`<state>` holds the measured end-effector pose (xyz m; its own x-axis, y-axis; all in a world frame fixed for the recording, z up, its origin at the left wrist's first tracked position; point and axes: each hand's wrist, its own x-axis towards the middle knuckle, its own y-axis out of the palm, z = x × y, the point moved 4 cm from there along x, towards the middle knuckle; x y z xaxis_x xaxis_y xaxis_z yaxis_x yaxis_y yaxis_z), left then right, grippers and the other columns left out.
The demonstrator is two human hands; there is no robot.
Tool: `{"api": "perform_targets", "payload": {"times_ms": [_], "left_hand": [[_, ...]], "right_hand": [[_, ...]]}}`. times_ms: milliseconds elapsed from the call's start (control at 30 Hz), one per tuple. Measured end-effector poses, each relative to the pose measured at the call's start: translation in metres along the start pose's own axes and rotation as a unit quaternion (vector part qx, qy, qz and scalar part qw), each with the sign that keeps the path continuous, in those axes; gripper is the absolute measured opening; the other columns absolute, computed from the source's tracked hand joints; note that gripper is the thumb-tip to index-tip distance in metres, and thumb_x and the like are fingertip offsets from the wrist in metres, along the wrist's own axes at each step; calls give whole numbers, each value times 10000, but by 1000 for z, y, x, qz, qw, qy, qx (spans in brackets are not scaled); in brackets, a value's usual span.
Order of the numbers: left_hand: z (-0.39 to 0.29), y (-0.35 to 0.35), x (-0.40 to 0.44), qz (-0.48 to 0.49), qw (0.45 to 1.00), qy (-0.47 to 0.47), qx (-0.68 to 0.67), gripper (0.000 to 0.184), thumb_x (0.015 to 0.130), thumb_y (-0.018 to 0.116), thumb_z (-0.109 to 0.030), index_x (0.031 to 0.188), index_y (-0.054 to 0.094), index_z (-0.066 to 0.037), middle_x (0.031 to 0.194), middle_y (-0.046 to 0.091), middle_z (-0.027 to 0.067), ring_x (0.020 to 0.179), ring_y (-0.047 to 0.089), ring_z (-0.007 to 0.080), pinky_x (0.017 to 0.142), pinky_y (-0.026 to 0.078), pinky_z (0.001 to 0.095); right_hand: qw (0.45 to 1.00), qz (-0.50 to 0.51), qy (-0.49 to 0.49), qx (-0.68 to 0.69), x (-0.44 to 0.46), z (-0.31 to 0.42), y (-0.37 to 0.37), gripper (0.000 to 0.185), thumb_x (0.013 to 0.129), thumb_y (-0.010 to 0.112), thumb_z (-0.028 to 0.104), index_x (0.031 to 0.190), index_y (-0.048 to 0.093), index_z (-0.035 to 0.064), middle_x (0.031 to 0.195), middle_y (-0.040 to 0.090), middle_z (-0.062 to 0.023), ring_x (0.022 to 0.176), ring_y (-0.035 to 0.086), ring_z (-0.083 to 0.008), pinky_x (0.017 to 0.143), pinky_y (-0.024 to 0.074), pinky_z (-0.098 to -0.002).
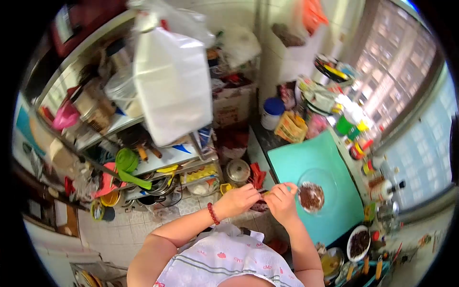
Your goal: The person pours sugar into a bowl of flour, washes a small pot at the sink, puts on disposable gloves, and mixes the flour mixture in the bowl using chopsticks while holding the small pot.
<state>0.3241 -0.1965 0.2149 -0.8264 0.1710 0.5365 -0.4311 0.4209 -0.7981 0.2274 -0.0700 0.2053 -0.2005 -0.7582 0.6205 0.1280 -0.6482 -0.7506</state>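
Bowl (331, 187) of brown powder (310, 198) rests just beside the right hand (282, 203), which pinches a small unclear thing (266, 193).

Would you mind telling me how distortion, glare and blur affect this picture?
Head view overall: fisheye curvature, black corners; head view, right: glare washes out bottles beside the window; head view, centre: detail between left hand and right hand is too soft to identify.

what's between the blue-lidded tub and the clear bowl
In the head view, a yellow packet, then a bare stretch of turquoise mat, lie between the blue-lidded tub and the clear bowl.
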Motion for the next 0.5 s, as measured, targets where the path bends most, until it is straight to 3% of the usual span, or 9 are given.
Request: {"api": "perform_targets", "payload": {"times_ms": [133, 267, 400, 500], "left_hand": [[11, -35, -38, -56, 997, -58, 22, 118, 763, 664, -49, 871, 615, -53, 767, 558, 42, 735, 570, 200, 569, 500, 303], [27, -82, -85, -103, 984, -114, 93, 102, 769, 647, -77, 844, 580, -89, 740, 514, 18, 749, 558, 180, 559, 500, 294], [37, -127, -132, -130, 976, -154, 79, 91, 775, 661, -87, 816, 580, -83, 758, 554, 24, 749, 569, 193, 575, 505, 304], [48, -151, -167, -153, 966, -200, 57, 156, 760, 699, -98, 908, 652, -75, 869, 643, 35, 827, 624, 201, 685, 532, 303]], "right_hand": [[997, 3, -59, 44, 41, 32, 17, 124, 713, 710, 124, 821, 650, 132, 856, 598, 33, 864, 574, -147, 927, 325, -414], [993, 17, -30, 116, 77, 62, 39, 153, 691, 737, 98, 823, 658, 107, 776, 610, 13, 777, 574, -165, 934, 327, -410], [988, 27, -114, 99, 104, 107, 77, 125, 676, 727, 88, 777, 656, 110, 744, 602, 12, 743, 556, -162, 887, 364, -402], [983, 19, -145, 110, 118, 145, 108, 107, 688, 717, 101, 773, 652, 114, 763, 613, 17, 761, 565, -163, 902, 365, -412]]}}
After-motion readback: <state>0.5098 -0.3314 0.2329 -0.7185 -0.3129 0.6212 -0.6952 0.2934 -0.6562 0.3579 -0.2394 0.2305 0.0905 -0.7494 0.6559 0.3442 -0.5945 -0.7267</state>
